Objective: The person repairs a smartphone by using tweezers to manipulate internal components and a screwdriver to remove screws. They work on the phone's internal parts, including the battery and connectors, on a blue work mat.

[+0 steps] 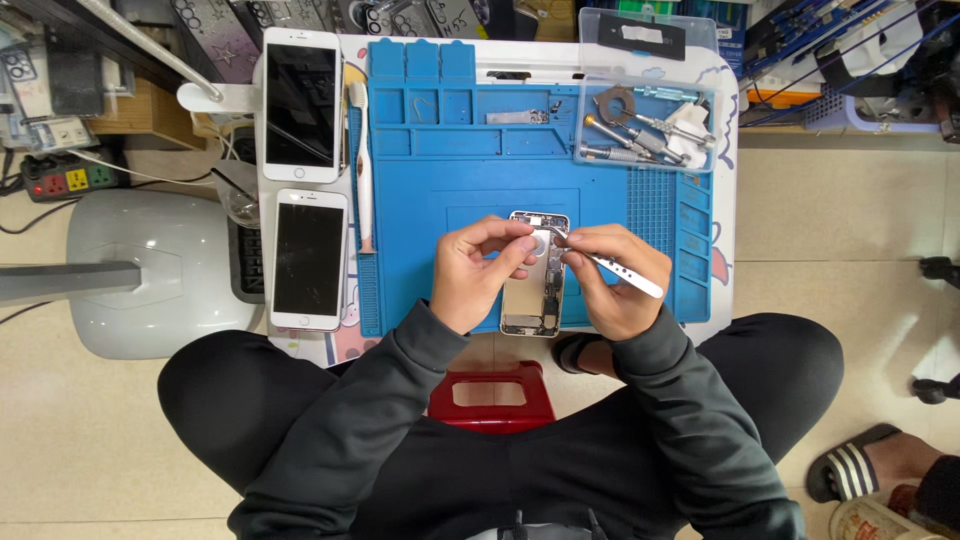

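The left hand [480, 270] pinches its fingertips down on the upper part of an opened phone chassis [533, 275], thumb and forefinger closed together over a round part inside the shell. The right hand [610, 280] grips white-handled tweezers [612, 266], fingers closed around them, with the tips angled left into the top of the same chassis, just beside the left fingertips. The chassis lies upright on a blue repair mat [450, 170], near the mat's near edge and between the two hands.

Outward from there, a clear plastic tray [700, 160] at the far right of the mat holds screwdrivers [640, 135] and a white cloth. A toothbrush [361, 170] lies along the mat's left edge. Left of it two white smartphones with dark screens rest face up, one far [300, 105] and one near [309, 260]. A red stool [490, 395] shows between the person's knees.
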